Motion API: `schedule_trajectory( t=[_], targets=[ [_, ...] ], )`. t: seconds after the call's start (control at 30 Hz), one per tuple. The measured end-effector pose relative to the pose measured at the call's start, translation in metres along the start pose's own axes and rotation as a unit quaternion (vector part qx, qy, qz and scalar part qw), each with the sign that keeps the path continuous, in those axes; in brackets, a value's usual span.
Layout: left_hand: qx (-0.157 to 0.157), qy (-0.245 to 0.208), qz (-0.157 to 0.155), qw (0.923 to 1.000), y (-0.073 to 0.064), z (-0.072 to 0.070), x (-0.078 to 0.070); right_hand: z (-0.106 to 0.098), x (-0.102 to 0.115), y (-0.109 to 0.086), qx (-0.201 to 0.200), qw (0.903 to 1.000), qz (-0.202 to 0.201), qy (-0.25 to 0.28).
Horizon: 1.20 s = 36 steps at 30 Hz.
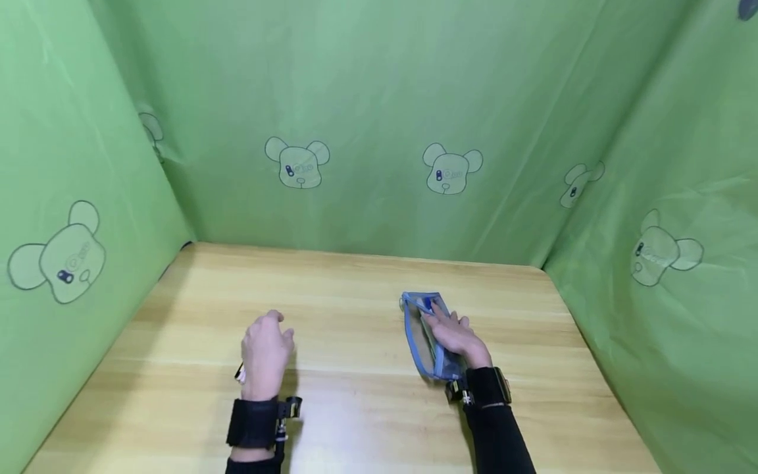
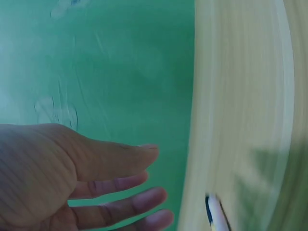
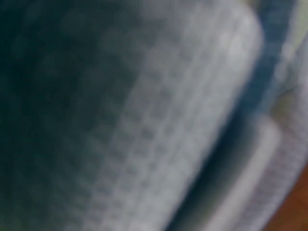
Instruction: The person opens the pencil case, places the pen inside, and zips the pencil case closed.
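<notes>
A zippered mesh pouch (image 1: 417,342) with blue trim lies right of centre on the table, its long opening facing up. My right hand (image 1: 454,332) grips its right side, fingers at the blue edge; some fingertips are hidden. Blurred mesh of the pouch (image 3: 159,130) fills most of the right wrist view. My left hand (image 1: 264,352) hovers over the table's left half, fingers loosely bent and holding nothing. In the left wrist view, the thumb stands apart from the fingers (image 2: 130,202). Beside that hand lies a slim pen-like thing (image 2: 218,214), white with a dark edge, mostly out of view.
The light wood table (image 1: 355,408) extends around both hands. Green cloth (image 1: 367,79) with bear-head prints rises at the back and on both sides. Each wrist wears a black strap with a small camera.
</notes>
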<state>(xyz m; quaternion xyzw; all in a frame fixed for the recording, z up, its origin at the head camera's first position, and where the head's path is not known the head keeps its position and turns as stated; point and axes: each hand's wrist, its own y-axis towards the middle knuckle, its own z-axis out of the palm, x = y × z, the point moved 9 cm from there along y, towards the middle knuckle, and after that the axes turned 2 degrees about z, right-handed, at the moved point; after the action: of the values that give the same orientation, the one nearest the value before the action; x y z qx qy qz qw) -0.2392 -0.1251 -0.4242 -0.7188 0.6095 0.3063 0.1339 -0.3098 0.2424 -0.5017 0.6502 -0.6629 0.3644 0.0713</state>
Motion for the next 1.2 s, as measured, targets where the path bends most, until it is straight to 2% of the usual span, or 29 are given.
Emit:
schedule_trajectory(
  t=[0.13, 0.27, 0.63, 0.87, 1.2],
  targets=[
    [-0.018, 0.011, -0.017, 0.9996, 0.007, -0.013, 0.016, -0.008, 0.003, 0.003, -0.001, 1.0, -0.007, -0.006],
    [-0.011, 0.012, -0.034, 0.9993, 0.009, -0.017, 0.028, -0.012, 0.005, 0.005, -0.002, 0.9999, -0.008, -0.006],
    [0.029, -0.015, -0.079, 0.9963, 0.008, -0.007, 0.048, -0.017, 0.007, 0.008, 0.004, 1.0, -0.002, -0.003],
    [0.048, -0.004, -0.084, 0.9954, 0.007, 0.0, 0.054, -0.012, 0.006, 0.008, 0.007, 1.0, 0.0, -0.005],
    [0.046, 0.004, -0.075, 0.9961, -0.001, 0.009, 0.058, -0.001, -0.003, 0.003, 0.019, 0.9997, 0.016, 0.001]
  ],
)
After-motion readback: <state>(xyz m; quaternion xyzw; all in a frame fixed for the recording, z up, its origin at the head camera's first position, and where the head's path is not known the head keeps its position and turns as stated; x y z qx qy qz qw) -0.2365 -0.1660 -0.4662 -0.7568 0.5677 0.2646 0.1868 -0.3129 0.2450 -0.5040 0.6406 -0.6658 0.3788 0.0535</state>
